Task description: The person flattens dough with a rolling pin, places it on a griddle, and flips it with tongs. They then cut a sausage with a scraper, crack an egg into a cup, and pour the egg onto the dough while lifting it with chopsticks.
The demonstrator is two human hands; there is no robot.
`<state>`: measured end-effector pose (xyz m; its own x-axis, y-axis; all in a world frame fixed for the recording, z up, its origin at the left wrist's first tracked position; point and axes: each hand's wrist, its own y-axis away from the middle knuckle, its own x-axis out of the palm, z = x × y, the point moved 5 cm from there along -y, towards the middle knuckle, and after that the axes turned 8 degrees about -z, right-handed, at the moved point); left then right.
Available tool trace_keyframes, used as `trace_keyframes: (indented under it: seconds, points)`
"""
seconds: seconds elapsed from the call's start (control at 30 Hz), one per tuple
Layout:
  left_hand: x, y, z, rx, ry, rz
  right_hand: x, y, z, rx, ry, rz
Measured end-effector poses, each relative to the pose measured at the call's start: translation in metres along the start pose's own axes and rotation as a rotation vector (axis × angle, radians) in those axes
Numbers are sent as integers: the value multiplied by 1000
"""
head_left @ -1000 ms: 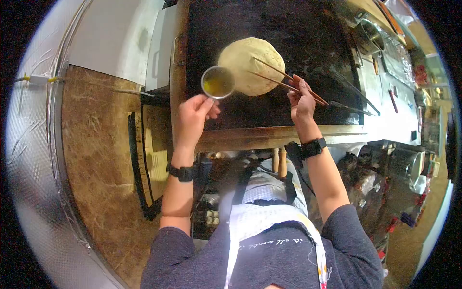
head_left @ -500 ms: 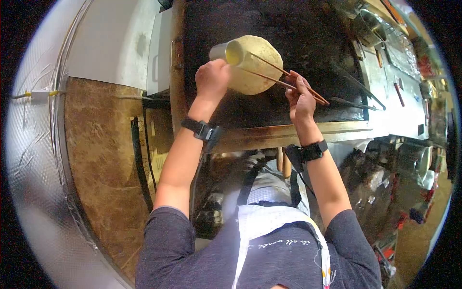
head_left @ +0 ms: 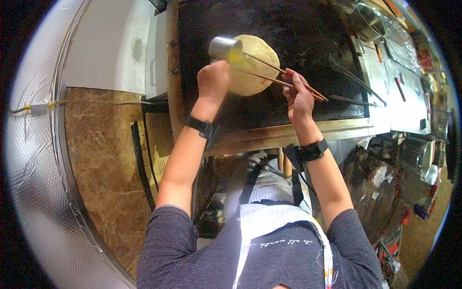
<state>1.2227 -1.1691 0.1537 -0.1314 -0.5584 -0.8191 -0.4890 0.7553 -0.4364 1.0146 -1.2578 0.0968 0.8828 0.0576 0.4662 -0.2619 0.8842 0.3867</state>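
A round, pale flatbread [head_left: 262, 53] lies on the dark griddle [head_left: 308, 29]. My left hand [head_left: 213, 79] is closed round a metal cup [head_left: 222, 47], which is tipped sideways above the bread's left part. Yellow liquid, like beaten egg, [head_left: 236, 55] shows at the cup's mouth, blurred. In my right hand [head_left: 300, 98] is a pair of wooden chopsticks [head_left: 269, 77], spread apart and pointing left over the bread. One tip reaches close to the cup's mouth; whether they touch the bread, I cannot tell.
A wooden ledge [head_left: 288, 136] runs along the griddle's front. Long metal tongs [head_left: 358, 82] lie at its right edge, near a metal pot [head_left: 366, 23]. To the left are a white panel [head_left: 108, 48] and a brown marbled surface [head_left: 101, 159].
The cup has tipped further, and more of the yellow liquid shows at its mouth. My right hand and the chopsticks have barely moved.
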Motion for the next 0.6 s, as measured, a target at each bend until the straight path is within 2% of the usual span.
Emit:
trace_keyframes:
  seconds: [0.4,0.5,0.6]
  points:
    - [-16,2,-12,319,-174,-176,3,-1,1,2,2,-7]
    - [-21,-1,-13,358,-188,-267,2,-2,0,-2,3,-9]
    - [-24,-1,-12,337,-190,-246,3,-2,0,-13,11,1]
